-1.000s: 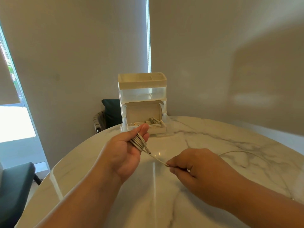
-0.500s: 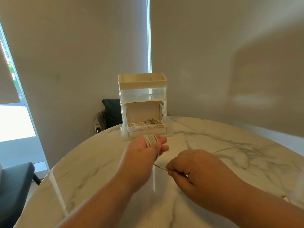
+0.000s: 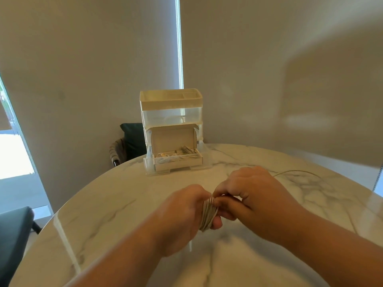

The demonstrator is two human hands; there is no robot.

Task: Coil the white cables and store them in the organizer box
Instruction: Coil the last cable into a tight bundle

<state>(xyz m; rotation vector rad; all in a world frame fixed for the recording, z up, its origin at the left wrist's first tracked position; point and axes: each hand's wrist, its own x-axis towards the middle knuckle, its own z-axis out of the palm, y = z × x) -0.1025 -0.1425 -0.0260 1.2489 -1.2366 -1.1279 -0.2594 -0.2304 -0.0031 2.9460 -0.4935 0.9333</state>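
The left hand (image 3: pixel 182 212) is curled round a coil (image 3: pixel 208 214) of white cable, the loops standing on edge between fingers and thumb; the right hand (image 3: pixel 252 195) is closed too, its fingertips pinching the cable at the top of the coil, right against the left hand's knuckles; both are raised a little over the near middle of the table (image 3: pixel 103 204). From behind the right hand a loose tail (image 3: pixel 294 171) of the same cable curves away over the marble toward the right; where it ends I cannot tell. The step in hand looks like winding, with most of the length already gathered and that tail left to bring in; the next move calls for laying another turn over the loops without slackening the left grip, since a loosened coil would likely spring apart. The organizer box (image 3: pixel 172 108) stands at the far edge of the table, straight ahead; at its foot, in front of the lower tier, a small cardboard box (image 3: pixel 172 137) sits with its lid up and other cables (image 3: pixel 186 151) lying in it, with room beside them as far as I can judge. Between hands and organizer the marble is bare, so the carry forward is unobstructed; the table's rim falls away just behind the organizer, where a chair (image 3: pixel 132 137) stands, so the coil should be set down short of that edge.
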